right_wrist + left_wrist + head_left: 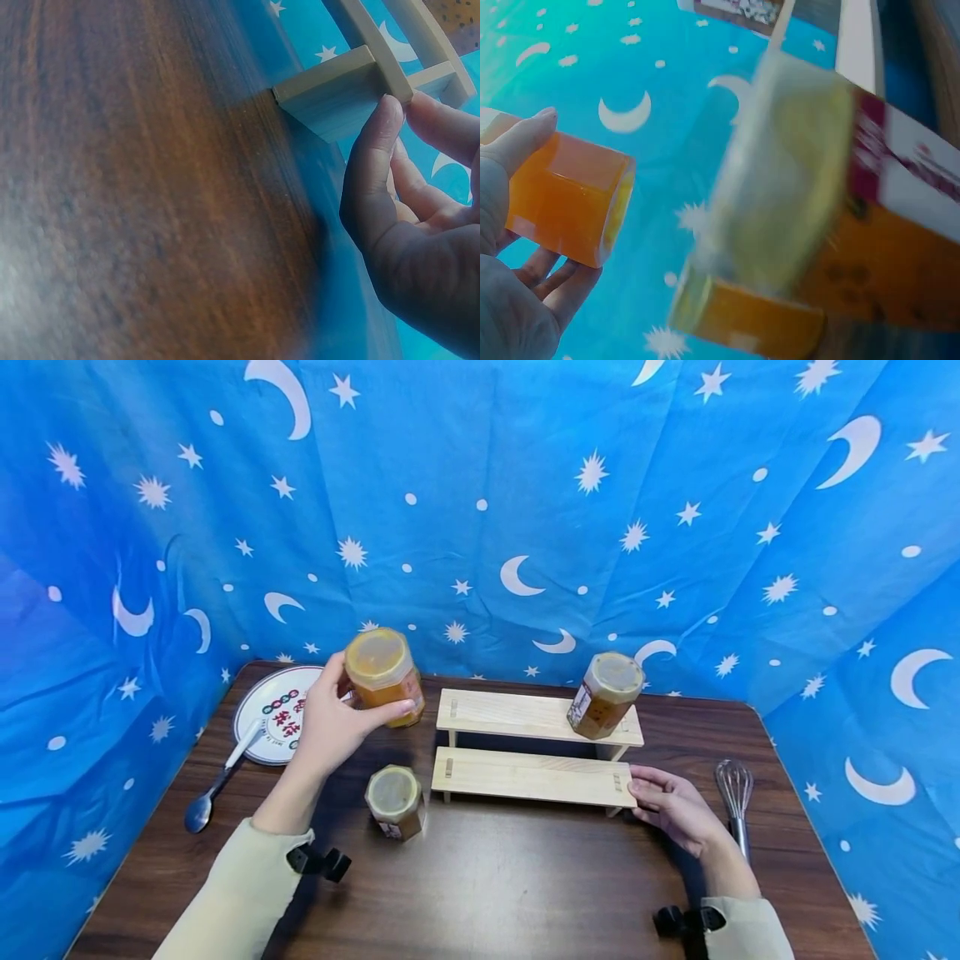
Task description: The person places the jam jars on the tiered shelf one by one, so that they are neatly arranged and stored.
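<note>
My left hand [330, 722] grips a jar of orange-yellow contents [378, 672] with a translucent lid, raised above the table's back left. In the left wrist view, its thumb and fingers lie on opposite sides of the jar [570, 195]. Below stands a brown-filled jar [395, 802], left of a two-level wooden rack [525, 777]. Another orange jar [757, 322] shows partly behind a blurred near jar [787, 165]. My right hand [675, 802] pinches the right end of the rack's front board between thumb and fingers. A labelled jar [606, 693] stands on the rear board's right end.
A white plate [258, 747] with red lettering lies at the back left, a white-handled spoon [217, 781] leaning on its rim. A wire whisk [735, 793] lies right of my right hand. Blue star-and-moon cloth [480, 568] hangs behind and beside the brown table [510, 885].
</note>
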The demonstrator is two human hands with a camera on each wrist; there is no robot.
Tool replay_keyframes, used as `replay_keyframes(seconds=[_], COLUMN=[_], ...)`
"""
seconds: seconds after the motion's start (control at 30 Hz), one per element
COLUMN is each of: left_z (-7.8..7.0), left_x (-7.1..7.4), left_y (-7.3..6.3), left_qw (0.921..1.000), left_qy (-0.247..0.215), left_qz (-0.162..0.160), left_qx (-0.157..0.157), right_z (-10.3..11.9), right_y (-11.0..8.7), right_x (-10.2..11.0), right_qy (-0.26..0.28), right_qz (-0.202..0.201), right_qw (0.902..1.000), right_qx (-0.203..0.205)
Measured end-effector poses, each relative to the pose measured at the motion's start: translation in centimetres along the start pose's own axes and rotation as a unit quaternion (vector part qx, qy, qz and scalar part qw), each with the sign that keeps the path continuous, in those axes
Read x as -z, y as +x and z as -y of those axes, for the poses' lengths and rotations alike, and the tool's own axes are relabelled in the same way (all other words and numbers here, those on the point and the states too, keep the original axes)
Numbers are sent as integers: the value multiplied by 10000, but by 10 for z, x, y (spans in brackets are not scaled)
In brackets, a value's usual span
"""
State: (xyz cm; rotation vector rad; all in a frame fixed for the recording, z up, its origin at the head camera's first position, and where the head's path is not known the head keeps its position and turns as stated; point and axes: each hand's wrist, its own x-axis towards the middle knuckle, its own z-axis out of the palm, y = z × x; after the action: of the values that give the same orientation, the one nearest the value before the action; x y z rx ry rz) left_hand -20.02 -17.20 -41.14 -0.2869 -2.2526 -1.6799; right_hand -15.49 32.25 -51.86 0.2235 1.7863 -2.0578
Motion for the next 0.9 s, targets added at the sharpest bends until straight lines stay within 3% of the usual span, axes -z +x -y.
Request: replay_keyframes(seconds=[0.27, 0.5, 0.7, 0.9], left_z=[-28, -34, -38, -38], left_x=[-35, -73, -105, -129], left_y=[13, 18, 13, 11], left_qw=[9993, 9985, 9985, 9992], left_qy=[-171, -142, -162, -107], left_qz=[288, 436, 500, 372], left_qx=[-133, -288, -163, -48], right_z=[1, 0, -1, -3], right_y=[-1, -1, -2, -1], right_x=[2, 3, 2, 0], right_qy=[34, 38, -5, 55], right_qz=[29, 44, 10, 72], right_qw=[10000, 10000, 9999, 9998], right_qx=[13, 71, 116, 155])
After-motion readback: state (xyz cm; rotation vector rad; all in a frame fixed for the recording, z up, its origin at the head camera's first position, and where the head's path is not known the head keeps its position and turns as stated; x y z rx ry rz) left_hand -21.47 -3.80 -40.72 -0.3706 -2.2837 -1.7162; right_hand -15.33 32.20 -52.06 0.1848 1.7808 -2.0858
